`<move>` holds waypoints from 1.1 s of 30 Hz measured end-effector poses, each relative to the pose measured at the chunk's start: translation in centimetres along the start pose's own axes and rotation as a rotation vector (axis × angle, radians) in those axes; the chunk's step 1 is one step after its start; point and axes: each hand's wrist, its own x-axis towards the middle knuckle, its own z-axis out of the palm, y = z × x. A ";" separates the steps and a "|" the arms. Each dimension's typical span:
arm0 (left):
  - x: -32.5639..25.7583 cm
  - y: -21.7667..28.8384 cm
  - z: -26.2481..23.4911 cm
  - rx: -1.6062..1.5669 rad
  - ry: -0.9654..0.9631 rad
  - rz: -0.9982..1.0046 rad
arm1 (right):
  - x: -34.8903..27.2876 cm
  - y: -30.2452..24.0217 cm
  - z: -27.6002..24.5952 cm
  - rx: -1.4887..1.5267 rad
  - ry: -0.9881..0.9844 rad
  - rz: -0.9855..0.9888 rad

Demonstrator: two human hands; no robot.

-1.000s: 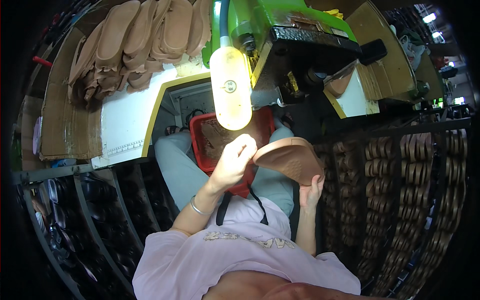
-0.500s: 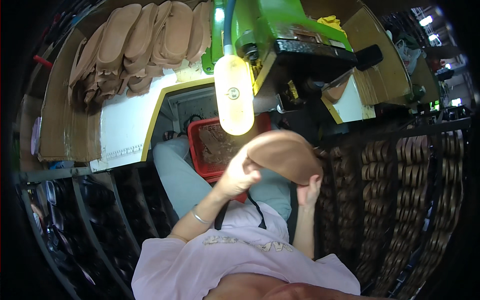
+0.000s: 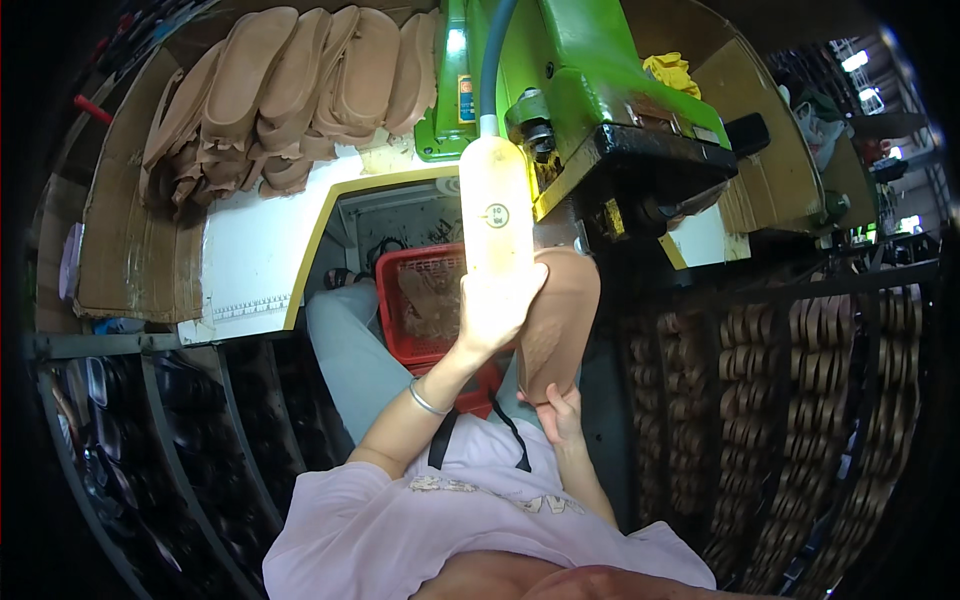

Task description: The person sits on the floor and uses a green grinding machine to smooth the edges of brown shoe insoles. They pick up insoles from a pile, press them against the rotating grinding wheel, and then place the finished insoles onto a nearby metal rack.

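Brown sole; red basket; green machine.

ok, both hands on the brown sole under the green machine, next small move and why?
Probably push the brown sole up to the machine's black head. Left hand grips its upper part, right hand its lower end, and its top edge sits just below the head; I can't tell if they touch.

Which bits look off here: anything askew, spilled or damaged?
Nothing stands out. Both hands, left hand and right hand, hold a brown sole up by the green machine. More soles lean stacked on the bench behind; a red basket sits below.
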 end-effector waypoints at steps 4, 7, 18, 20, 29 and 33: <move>-0.9 -1.9 -0.5 -0.084 0.045 0.098 | -0.9 -1.8 -0.9 -0.131 0.037 -0.075; -1.7 -1.8 -1.4 -0.069 0.199 0.105 | -1.2 -4.0 -1.4 -0.209 0.043 -0.102; -2.7 0.5 -4.4 -0.396 0.204 0.085 | 2.7 -3.3 -0.4 -0.205 0.070 -0.111; -2.4 0.2 -4.3 -0.258 0.228 0.108 | 2.7 -3.8 -1.0 -0.239 0.077 -0.197; -0.7 0.9 -3.3 0.091 -0.008 0.068 | 3.1 -13.8 0.0 -0.435 0.213 -0.632; -0.1 0.5 -3.1 0.106 0.041 0.134 | 5.0 -17.4 2.6 -0.515 0.203 -0.670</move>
